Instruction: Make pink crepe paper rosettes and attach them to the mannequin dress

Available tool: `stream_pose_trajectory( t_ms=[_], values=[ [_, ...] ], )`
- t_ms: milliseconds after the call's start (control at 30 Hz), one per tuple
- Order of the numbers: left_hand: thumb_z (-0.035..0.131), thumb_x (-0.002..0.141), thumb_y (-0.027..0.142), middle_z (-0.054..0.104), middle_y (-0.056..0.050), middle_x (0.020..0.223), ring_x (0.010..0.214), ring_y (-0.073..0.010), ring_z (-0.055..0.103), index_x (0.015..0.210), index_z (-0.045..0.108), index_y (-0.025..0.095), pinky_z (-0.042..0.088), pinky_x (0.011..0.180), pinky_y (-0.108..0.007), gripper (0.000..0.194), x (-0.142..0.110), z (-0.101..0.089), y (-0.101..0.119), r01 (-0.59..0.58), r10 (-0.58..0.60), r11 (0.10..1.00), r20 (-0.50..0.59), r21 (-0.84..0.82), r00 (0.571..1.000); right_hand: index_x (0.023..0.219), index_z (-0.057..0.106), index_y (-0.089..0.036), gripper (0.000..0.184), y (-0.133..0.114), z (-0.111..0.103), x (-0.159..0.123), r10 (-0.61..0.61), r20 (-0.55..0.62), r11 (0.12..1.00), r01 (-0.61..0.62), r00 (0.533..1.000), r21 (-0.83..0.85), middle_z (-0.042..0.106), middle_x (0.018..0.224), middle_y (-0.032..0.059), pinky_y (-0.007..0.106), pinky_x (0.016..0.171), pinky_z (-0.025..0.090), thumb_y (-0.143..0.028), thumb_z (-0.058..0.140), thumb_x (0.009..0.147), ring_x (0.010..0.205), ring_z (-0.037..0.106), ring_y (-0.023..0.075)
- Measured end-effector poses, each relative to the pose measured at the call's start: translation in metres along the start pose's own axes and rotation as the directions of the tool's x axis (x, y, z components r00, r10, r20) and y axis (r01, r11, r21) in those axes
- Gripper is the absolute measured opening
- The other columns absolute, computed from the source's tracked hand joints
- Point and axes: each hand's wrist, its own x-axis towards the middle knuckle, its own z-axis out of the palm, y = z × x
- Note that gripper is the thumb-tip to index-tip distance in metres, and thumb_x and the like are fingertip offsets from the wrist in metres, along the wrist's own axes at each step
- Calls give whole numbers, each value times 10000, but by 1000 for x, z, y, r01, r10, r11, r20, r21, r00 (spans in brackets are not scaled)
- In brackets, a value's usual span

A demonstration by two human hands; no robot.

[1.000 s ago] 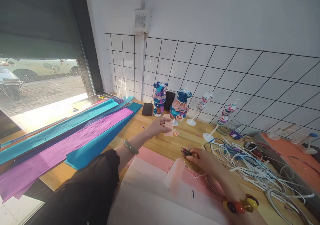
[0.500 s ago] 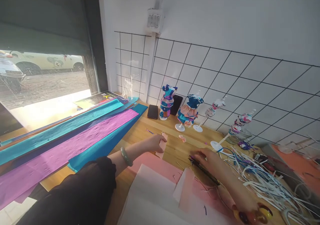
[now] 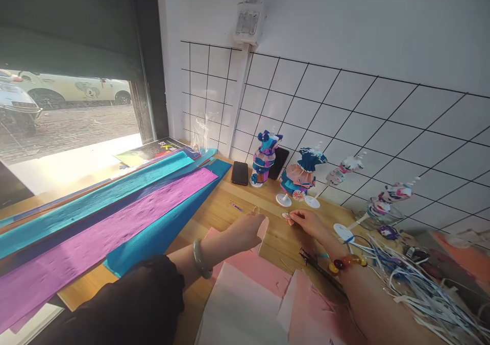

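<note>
My left hand [image 3: 243, 231], with a green bangle on the wrist, is closed over a piece of pale pink paper [image 3: 264, 228]; its fingertips are largely hidden. Between the thumb and fingers of my right hand [image 3: 312, 223] is the edge of a small pink-and-white folded paper bow [image 3: 287, 218], low at the table. A long dark tool [image 3: 323, 273], its kind unclear, lies beneath my right forearm. Nearer to me are pink and whitish paper sheets [image 3: 237, 304]. Beyond my hands stands a small dress form in a blue, pink and teal paper dress [image 3: 302, 174].
Purple [image 3: 126, 222] and teal paper strips [image 3: 115, 199] stretch along the left. A phone [image 3: 240, 173] lies near the wall beside another dressed form [image 3: 264, 158]. Two more forms stand to the right, near a tangle of white and blue strips [image 3: 406, 278]. A wire grid [image 3: 344, 105] covers the wall.
My right hand has left the dark tool, moved forward and left, and taken hold of the paper bow. My left hand has turned over the pink paper. The view has shifted slightly.
</note>
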Motion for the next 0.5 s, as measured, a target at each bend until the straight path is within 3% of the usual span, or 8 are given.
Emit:
stream_pose_trajectory(
  t_ms=[233, 500],
  values=[
    [556, 707, 269, 514, -115, 1126, 998, -276, 551, 1163, 426, 185, 454, 772, -368, 481, 1, 0, 3, 63, -57, 989, -44, 136, 997, 643, 631, -176, 289, 2, 3, 1, -14, 54, 998, 10, 998, 63, 680, 702, 49, 266, 612, 394, -445, 543, 702, 661, 580, 178],
    [536, 721, 279, 536, -119, 1118, 1008, -293, 543, 1177, 455, 194, 426, 802, -381, 471, 4, -3, 2, 47, -46, 998, -28, 45, 999, 726, 642, -156, 271, 6, 12, 3, -5, 2, 994, 5, 1000, 106, 676, 744, 53, 274, 606, 411, -414, 582, 669, 671, 579, 179]
  ],
)
